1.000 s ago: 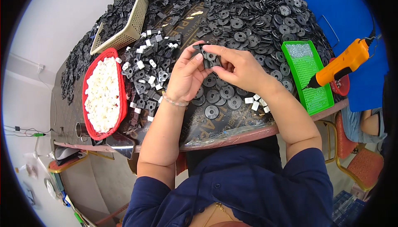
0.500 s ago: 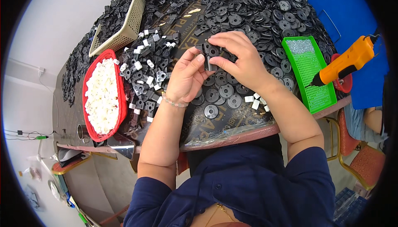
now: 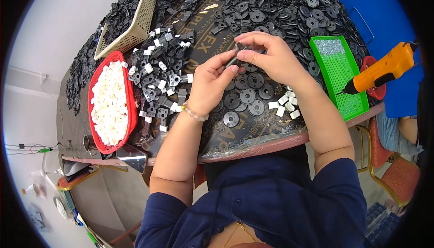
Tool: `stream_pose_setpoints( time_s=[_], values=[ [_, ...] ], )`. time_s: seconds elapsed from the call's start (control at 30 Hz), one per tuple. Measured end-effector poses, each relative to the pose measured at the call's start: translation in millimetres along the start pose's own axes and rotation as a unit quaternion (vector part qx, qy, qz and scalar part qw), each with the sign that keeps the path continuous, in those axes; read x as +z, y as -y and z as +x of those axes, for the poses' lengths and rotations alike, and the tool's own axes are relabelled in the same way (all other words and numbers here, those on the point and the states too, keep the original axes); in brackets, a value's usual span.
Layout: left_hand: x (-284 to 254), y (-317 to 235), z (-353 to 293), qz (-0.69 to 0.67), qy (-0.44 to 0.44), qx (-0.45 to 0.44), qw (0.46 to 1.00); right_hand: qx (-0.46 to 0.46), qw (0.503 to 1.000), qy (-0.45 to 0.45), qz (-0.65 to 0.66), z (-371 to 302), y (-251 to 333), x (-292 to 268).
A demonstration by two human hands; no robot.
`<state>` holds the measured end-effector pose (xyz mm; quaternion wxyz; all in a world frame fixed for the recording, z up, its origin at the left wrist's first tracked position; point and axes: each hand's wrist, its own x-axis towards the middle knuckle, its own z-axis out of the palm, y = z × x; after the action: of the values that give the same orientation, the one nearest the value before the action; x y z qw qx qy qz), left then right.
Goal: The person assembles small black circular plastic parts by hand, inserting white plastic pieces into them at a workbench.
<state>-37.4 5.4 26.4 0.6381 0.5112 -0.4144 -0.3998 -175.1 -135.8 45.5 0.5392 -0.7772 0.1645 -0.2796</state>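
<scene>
My left hand and my right hand meet above the middle of the table, both closed on one small black plastic part. Its outline is mostly covered by my fingers, so its exact kind stays unclear. Just below my hands lie loose black discs with holes in them. Beside my left wrist spreads a pile of black brackets with white end pieces. Several loose white plastic pieces lie near my right forearm.
A red basket of white pieces and a beige basket of black parts stand left. Right are a green tray with small metal pieces, an orange electric screwdriver and a red bowl. Heaped black discs cover the far side.
The black part has turned in my fingers and is now more covered. My left hand has shifted slightly right, and my right hand has tilted closer around the part.
</scene>
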Motion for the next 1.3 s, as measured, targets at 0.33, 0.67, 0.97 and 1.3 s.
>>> stream_pose_setpoints(
  time_s=[0.33, 0.67, 0.97, 1.3],
  values=[
    [-8, 0, 1, 0.152, -0.004, -0.003, 0.988, 0.090, 0.995, 0.051, 0.011, -5, 11, -12],
    [-42, 16, 18, -0.223, -0.100, -0.042, 0.969, 0.079, 0.793, 0.340, -0.499, -40, 19, -1],
    [-22, -10, 9, -0.252, -0.007, -0.081, 0.964, -0.002, 0.995, 0.083, -0.056, -21, 14, 1],
    [-21, 7, 10, -0.232, -0.077, -0.007, 0.970, 0.114, 0.930, -0.028, 0.347, -17, -2, 34]
  ],
)
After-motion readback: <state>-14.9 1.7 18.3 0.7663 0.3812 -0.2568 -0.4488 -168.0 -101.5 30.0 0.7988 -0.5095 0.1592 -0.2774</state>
